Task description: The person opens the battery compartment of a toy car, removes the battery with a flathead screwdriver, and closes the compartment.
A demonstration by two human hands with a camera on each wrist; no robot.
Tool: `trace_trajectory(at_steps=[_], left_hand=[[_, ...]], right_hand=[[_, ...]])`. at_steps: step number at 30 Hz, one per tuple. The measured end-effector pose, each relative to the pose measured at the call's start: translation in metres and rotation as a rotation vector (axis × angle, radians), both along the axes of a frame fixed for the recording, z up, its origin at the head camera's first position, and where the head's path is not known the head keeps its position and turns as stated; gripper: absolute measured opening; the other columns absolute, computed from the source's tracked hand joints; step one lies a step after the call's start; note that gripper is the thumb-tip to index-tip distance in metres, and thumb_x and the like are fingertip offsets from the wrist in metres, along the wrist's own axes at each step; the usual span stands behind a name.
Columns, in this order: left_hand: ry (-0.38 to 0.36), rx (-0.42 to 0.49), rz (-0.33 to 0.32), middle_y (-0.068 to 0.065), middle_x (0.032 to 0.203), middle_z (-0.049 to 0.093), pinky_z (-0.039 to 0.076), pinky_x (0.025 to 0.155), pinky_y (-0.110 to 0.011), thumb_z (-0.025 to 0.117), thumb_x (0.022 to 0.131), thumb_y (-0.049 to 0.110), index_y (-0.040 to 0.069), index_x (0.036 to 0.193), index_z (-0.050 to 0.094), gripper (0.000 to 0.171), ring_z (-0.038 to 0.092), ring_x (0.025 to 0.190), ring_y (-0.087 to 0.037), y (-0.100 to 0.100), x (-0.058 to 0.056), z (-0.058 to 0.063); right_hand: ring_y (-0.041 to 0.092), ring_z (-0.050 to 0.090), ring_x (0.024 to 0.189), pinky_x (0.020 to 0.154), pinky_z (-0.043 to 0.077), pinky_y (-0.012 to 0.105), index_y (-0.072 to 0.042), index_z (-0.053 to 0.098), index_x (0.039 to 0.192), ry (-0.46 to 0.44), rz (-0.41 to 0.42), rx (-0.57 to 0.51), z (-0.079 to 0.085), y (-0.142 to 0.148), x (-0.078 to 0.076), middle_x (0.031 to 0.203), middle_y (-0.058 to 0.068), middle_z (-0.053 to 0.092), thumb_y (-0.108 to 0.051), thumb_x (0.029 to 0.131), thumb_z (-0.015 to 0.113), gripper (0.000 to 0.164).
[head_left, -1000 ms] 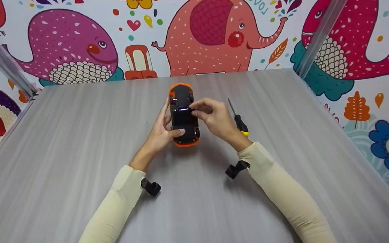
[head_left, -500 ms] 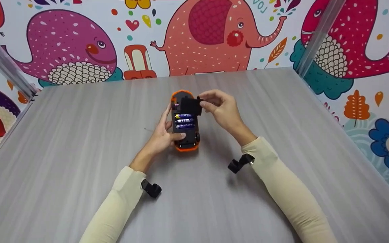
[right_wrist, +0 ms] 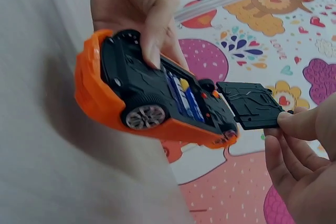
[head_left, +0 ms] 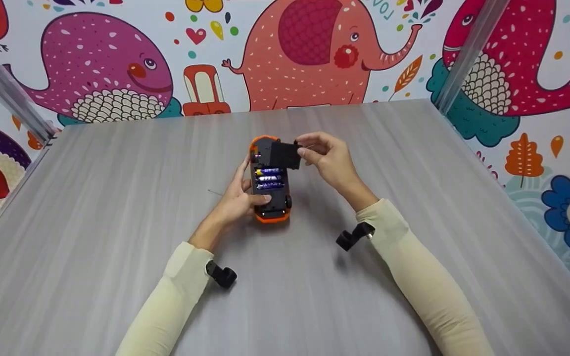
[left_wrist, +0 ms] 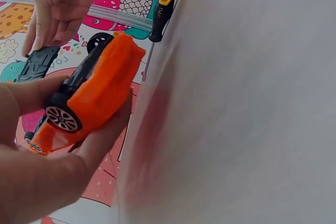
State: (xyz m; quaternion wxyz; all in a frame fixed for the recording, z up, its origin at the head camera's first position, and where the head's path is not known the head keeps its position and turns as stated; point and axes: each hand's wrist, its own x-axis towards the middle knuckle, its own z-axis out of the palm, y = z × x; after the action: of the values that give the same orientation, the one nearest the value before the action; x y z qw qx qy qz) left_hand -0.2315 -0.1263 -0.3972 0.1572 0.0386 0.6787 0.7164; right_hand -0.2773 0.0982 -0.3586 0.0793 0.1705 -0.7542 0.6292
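An orange toy car is held belly up in my left hand, with the thumb across its black underside and the fingers behind its side. Its battery compartment lies exposed, and several purple batteries sit side by side in it. My right hand pinches the black battery cover by one edge between thumb and fingers. In the head view the cover overlaps the upper part of the car. The right wrist view shows the cover apart from the compartment, just past the car's end.
A screwdriver with a black and yellow handle lies on the grey table, hidden behind my right hand in the head view. A thin rod pokes out beside my left hand. A cartoon-printed wall stands behind the table.
My right hand has lifted the battery cover off the car and moved right with it, baring the batteries. The car, in my left hand, has shifted slightly towards me.
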Motion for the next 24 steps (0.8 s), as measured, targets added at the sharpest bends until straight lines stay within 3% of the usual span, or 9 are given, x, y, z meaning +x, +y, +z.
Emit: trace_trajectory(at_steps=[9,21,24], left_hand=[[-0.076,-0.086,0.044,-0.025,0.148,0.045,0.051,0.105,-0.053,0.058,0.088,-0.012,0.034,0.161,-0.003,0.106,0.057,0.127,-0.037,-0.001,-0.003,-0.004],[-0.185,-0.07,0.045,-0.026,0.149,0.044,0.052,0.105,-0.054,0.052,0.091,-0.009,0.028,0.162,-0.006,0.099,0.055,0.129,-0.041,0.0,0.002,0.002],[-0.175,-0.083,0.03,-0.025,0.148,0.046,0.052,0.104,-0.054,0.052,0.092,-0.007,0.027,0.162,-0.004,0.096,0.056,0.129,-0.041,0.0,0.005,0.004]], right_hand=[[0.015,0.067,0.084,0.071,0.059,0.021,-0.007,0.07,0.122,-0.174,-0.095,0.029,-0.012,0.015,-0.021,0.105,0.007,0.068,-0.007,0.094,0.068,0.028],[0.01,0.065,0.084,0.07,0.058,0.023,-0.002,0.068,0.124,-0.323,-0.073,0.124,-0.03,0.018,-0.037,0.116,0.016,0.069,-0.005,0.096,0.064,0.029],[0.01,0.062,0.082,0.07,0.058,0.025,0.001,0.068,0.124,-0.372,-0.066,0.14,-0.035,0.016,-0.044,0.115,0.015,0.068,-0.003,0.096,0.062,0.029]])
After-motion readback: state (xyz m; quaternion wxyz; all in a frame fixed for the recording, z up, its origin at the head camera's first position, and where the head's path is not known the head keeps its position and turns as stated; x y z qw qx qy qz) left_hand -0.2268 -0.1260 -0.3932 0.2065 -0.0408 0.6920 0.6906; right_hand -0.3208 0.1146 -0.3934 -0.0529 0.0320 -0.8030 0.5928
